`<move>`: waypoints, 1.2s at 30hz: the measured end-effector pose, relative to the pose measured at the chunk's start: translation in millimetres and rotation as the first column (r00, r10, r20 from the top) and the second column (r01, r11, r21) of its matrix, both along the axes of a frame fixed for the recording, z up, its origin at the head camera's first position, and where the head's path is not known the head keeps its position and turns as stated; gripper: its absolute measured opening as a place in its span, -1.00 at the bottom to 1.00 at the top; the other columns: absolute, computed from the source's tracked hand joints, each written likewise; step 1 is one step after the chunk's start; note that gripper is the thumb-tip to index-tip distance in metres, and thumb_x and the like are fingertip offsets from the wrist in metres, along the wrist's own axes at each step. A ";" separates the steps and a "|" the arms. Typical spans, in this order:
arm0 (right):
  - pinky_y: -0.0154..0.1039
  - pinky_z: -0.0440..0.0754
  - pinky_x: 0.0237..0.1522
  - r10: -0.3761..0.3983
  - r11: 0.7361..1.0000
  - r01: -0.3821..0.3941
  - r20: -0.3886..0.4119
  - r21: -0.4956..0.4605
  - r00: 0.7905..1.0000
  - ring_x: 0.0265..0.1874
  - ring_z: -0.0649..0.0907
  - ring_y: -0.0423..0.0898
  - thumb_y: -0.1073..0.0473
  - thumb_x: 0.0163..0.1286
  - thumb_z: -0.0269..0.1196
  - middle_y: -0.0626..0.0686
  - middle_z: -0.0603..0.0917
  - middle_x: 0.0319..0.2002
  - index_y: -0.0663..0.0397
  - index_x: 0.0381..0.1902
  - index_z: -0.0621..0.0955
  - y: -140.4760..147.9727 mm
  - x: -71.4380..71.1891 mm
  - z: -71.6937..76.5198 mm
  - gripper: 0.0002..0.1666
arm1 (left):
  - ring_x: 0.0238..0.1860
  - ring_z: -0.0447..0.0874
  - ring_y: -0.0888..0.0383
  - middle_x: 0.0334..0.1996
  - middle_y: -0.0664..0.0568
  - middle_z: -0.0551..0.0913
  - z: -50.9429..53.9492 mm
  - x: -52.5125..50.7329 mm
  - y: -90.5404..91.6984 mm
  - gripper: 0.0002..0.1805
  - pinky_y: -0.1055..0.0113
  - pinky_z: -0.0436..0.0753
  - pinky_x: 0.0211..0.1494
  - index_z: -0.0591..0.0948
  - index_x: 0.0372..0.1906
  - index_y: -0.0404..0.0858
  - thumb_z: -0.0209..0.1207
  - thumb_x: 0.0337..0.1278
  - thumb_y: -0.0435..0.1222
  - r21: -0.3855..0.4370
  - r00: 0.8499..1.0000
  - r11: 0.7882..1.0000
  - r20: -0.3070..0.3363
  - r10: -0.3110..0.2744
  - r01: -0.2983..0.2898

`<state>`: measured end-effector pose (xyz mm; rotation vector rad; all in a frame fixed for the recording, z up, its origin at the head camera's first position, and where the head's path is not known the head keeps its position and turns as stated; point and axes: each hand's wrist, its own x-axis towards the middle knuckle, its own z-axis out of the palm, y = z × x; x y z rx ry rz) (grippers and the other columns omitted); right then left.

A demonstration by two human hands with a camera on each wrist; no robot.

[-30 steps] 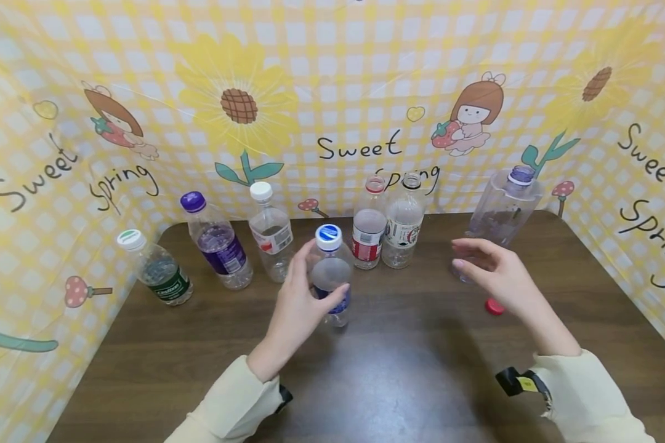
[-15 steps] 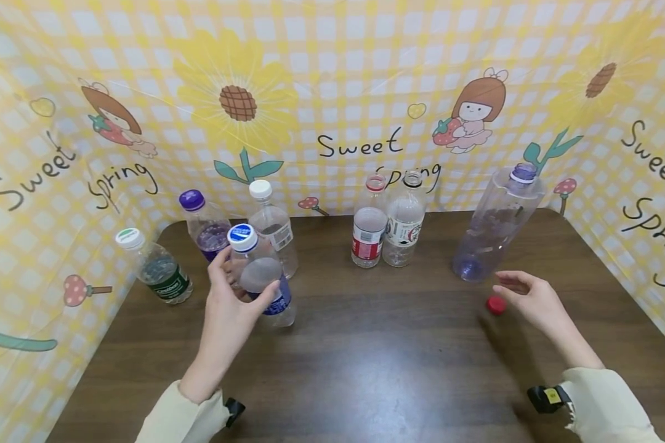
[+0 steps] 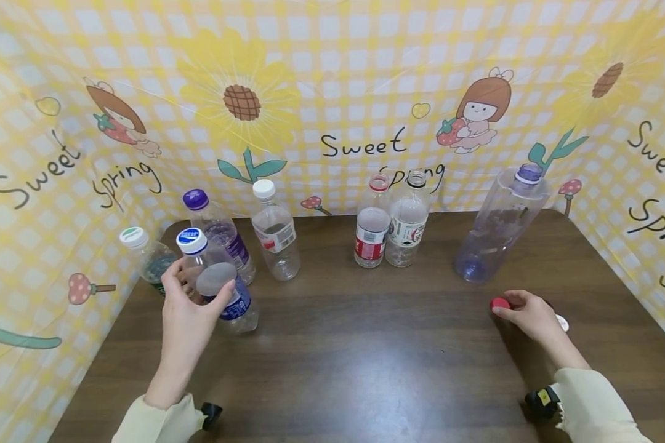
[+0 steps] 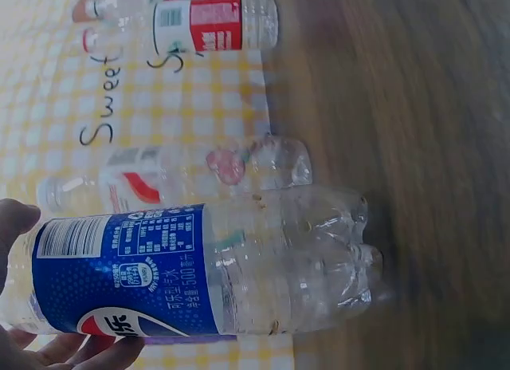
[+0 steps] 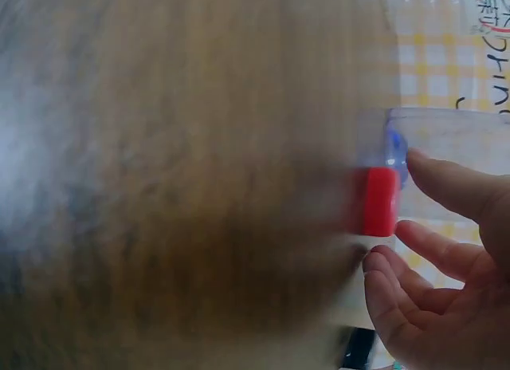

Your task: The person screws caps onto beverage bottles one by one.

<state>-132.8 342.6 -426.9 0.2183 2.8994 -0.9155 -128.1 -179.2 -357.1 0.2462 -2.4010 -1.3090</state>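
Observation:
My left hand [image 3: 191, 317] grips a clear plastic cola bottle [image 4: 127, 270] with a blue label and a blue-and-white cap. It leans a little in the head view, in front of a purple-labelled bottle [image 3: 235, 246] and a green-labelled bottle [image 3: 154, 264]. I cannot tell whether its base touches the table. My right hand [image 3: 537, 320] is at a small red bottle cap [image 5: 381, 201] lying on the table. Thumb and fingertips stand around the cap with a gap between them, not plainly pinching it. A white cap [image 3: 562, 322] shows partly behind that hand.
A white-capped bottle [image 3: 277, 237] stands right of the cola bottle. Two uncapped bottles, one red-labelled [image 3: 371, 237] and one white-labelled [image 3: 409, 231], stand side by side at the back. A tall bluish container [image 3: 493, 227] stands behind the red cap. Patterned cloth [image 3: 332, 92] encloses the brown table [image 3: 366, 369].
My left hand has carried the cola bottle leftward from the middle to beside the other capped bottles. My right hand has come down from near the tall container to the red cap.

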 end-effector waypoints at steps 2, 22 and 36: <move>-0.09 0.56 -0.22 -0.001 1.000 0.001 -0.004 0.002 1.000 -0.10 0.63 0.31 0.08 0.23 0.32 0.47 0.63 -0.09 0.53 0.05 0.46 1.3 -0.2 -1.9 -0.36 | 0.20 0.47 -0.19 0.21 -0.25 0.37 -1.7 -1.3 -3.2 -0.09 0.85 0.29 -0.18 0.05 0.40 -0.26 0.33 0.04 -0.23 0.006 1.000 1.000 -0.006 0.020 -0.020; -0.30 0.52 -0.35 0.013 1.000 -0.013 -0.011 0.014 1.000 -0.19 0.66 0.25 0.22 0.14 0.34 0.51 0.59 -0.08 0.53 0.00 0.50 2.8 -1.5 -3.5 -0.45 | 0.27 0.35 -0.29 0.31 -0.28 0.31 -6.3 -13.4 -19.7 -0.04 -0.05 0.49 0.15 -0.04 0.49 -0.15 0.29 0.10 -0.19 0.033 0.995 0.995 -0.024 0.096 -0.095; -0.32 0.53 -0.38 0.002 1.000 -0.002 -0.015 -0.019 1.000 -0.22 0.66 0.23 0.25 0.13 0.33 0.50 0.59 -0.12 0.53 -0.05 0.52 4.2 -0.8 -6.6 -0.50 | 0.30 0.27 -0.28 0.31 -0.38 0.23 -8.0 -10.1 -15.6 -0.03 -0.20 0.40 0.25 -0.06 0.48 -0.21 0.27 0.08 -0.22 0.028 0.994 0.994 -0.025 0.104 -0.104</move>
